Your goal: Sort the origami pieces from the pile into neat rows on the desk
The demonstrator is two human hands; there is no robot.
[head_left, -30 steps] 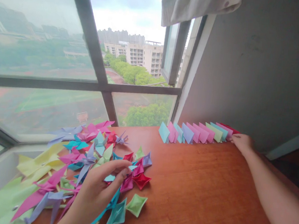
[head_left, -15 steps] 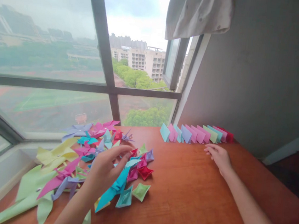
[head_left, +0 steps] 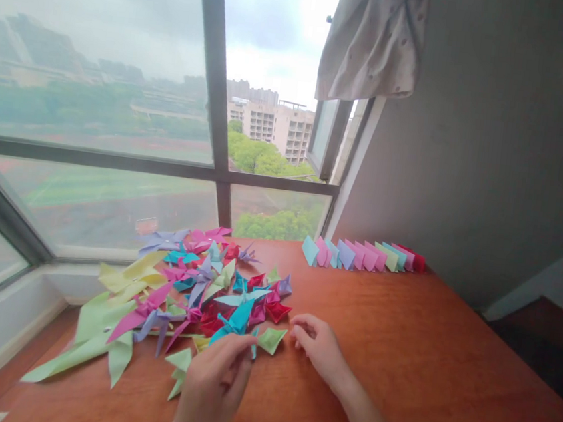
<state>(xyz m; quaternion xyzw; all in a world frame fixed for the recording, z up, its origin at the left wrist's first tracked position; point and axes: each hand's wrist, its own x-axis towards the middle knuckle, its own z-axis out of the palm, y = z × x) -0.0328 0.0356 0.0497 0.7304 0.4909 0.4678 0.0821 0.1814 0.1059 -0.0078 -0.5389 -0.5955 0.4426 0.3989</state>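
My left hand is closed in a pinch at the front of the folded paper pile. At its fingertips shows a narrow part of a teal paper boat; the fingers hide the rest. A light green paper boat lies on the table between my two hands. Just right of that boat hovers my right hand, fingers loosely bent and apart, with nothing seen in them. Behind my left hand rests a blue paper crane, and a red paper boat sits farther back.
Paper pinwheels and cranes, such as a large green pinwheel, spread over the left of the brown table. A row of folded paper cards stands along the back right edge. Windows border the table.
My left hand has come down and right from above the pile to the teal boat. My right hand has moved left and nearer from the card row to beside the green boat. The view has shifted.
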